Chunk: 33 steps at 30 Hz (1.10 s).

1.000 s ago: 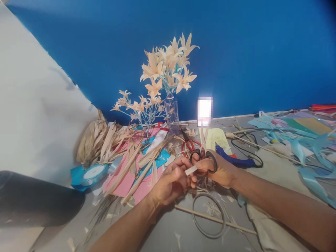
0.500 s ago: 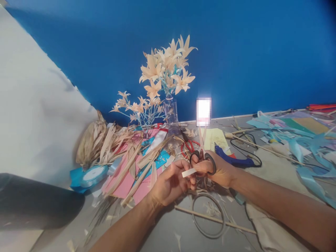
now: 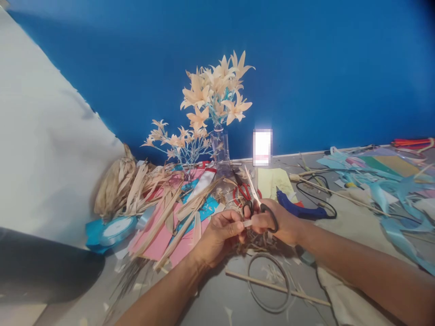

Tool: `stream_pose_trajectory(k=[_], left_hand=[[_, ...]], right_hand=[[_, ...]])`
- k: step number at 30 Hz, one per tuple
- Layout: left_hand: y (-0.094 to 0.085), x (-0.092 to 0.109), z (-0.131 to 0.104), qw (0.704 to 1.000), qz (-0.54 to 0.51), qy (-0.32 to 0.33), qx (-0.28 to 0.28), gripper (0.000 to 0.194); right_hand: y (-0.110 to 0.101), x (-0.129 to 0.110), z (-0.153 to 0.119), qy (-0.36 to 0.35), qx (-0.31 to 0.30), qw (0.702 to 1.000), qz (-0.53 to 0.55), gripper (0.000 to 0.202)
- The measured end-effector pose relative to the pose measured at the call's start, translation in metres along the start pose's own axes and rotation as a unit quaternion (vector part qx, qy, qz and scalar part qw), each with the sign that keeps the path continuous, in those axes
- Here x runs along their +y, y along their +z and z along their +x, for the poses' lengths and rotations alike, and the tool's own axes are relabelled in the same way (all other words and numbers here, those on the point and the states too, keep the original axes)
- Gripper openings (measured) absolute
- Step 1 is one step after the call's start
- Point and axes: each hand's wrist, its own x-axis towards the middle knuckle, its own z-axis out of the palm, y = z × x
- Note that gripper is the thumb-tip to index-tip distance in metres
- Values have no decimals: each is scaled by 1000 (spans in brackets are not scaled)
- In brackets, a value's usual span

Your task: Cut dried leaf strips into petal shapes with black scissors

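Between my two hands is a small pale strip (image 3: 247,223). My left hand (image 3: 222,233) pinches its left end between thumb and fingers. In my right hand (image 3: 277,222) are scissors (image 3: 253,188) with black handles, their blades pointing up and away from me; the fingertips of that hand also touch the strip's right end. Beyond my hands, cream artificial flowers (image 3: 217,90) on blue stems stand in a clear bottle (image 3: 220,149). A smaller bunch of the same flowers (image 3: 181,142) is to the left.
Dried husks (image 3: 117,181) and pink sheets (image 3: 186,244) lie left, near a light-blue ribbon spool (image 3: 117,231). Right are a blue glue gun (image 3: 299,206), yellow paper (image 3: 273,181) and blue ribbons (image 3: 384,194). A grey ring (image 3: 249,283) and a thin stick (image 3: 306,296) lie in front.
My left thumb has closed onto the strip, which is now mostly covered by fingers. The scissors have tilted to the left.
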Motion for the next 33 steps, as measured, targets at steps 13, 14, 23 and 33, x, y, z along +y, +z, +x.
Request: stream_pose_trajectory(k=[13,14,23,33], left_hand=[[4,3,-1,999,12,28,45,23],[5,3,-1,998,17,27,56,20],[4,5,1,996,-30,40,77,16],[4,0,3,994,-55,37,87,21]], right_hand=[[5,-4,-2,-23,70,996,-45,32],[5,-3,-2,-21,76,996,-49,32],[5,1,0,-22,107,993,-49,35],[9,5,1,-40,151,987,-48,35]])
